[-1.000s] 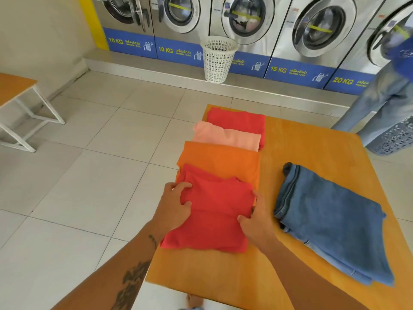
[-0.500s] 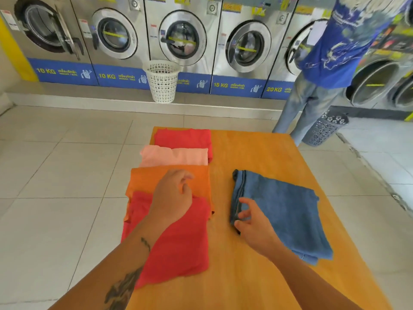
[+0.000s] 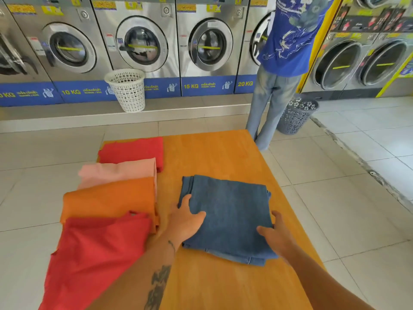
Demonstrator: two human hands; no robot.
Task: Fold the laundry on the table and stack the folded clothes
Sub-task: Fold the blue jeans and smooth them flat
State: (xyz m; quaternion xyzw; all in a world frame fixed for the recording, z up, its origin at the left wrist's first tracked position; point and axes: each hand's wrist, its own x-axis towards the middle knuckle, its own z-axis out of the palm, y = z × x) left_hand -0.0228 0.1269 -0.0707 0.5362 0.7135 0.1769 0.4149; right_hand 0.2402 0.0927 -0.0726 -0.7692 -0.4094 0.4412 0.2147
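Note:
Folded blue jeans lie on the right half of the orange wooden table. My left hand grips their left edge, thumb on top and fingers curled at the side. My right hand holds their right front edge the same way. Along the table's left side runs a row of folded clothes: a red one nearest me, then an orange one, a pink one and a second red one at the far end.
A person in a blue shirt stands at the washing machines beyond the table's far right corner, beside a grey basket. A white basket stands on the step. Tiled floor surrounds the table.
Both hands left the near red garment and moved right onto the jeans. The right hand shifted from the jeans' left edge to their right edge. The view swung right and up.

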